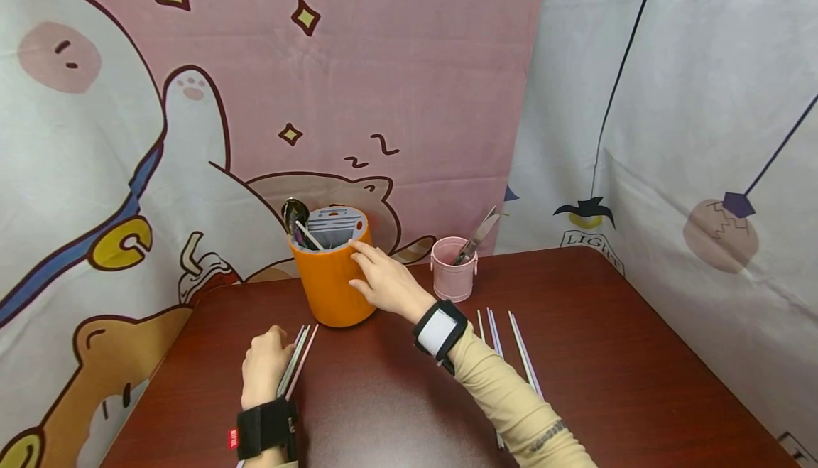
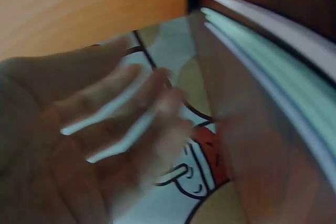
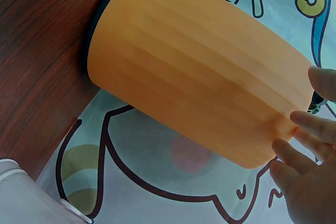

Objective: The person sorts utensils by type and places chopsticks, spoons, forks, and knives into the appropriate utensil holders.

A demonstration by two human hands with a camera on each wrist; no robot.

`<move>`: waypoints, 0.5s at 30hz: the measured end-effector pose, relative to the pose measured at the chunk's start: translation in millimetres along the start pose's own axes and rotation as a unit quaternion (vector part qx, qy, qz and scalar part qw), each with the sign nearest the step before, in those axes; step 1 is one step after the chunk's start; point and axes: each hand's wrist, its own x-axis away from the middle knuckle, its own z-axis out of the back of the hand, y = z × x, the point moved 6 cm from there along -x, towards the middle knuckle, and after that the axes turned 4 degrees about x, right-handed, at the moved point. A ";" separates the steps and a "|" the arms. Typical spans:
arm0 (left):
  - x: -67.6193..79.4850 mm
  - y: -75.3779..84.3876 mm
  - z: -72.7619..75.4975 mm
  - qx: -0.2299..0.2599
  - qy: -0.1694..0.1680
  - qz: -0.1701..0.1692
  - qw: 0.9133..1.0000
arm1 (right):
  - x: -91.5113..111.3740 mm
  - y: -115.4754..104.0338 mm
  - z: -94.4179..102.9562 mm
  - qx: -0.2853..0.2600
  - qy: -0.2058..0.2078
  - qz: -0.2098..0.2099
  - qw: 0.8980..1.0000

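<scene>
While the head view has the orange holder (image 1: 335, 287) upright at the back of the table (image 1: 383, 404), with a round-ended utensil (image 1: 295, 210) in it, the right hand (image 1: 386, 280) is at its rim, fingers spread. Left hand (image 1: 263, 363) loosely bent, just beside some sticks (image 1: 293, 363) on the table. Second bunch (image 1: 522, 346) lies farther right, near the pink cup (image 1: 452, 280) containing a metal tool (image 1: 478, 238). Left wrist view: fingers blurred, parted, probably gripping nothing; sticks alongside. Right wrist view: thumb and fingers wide apart at the holder's top edge.
</scene>
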 end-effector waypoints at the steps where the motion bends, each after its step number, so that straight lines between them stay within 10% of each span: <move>1: 1.1 -3.7 -3.0 -0.009 -0.017 0.013 1.000 | 0.0 0.0 -0.1 -0.001 0.000 0.000 1.000; 15: 4.7 -30.6 -23.6 -0.037 -0.101 0.108 0.988 | -0.3 1.2 -0.6 -0.004 -0.020 -0.010 1.000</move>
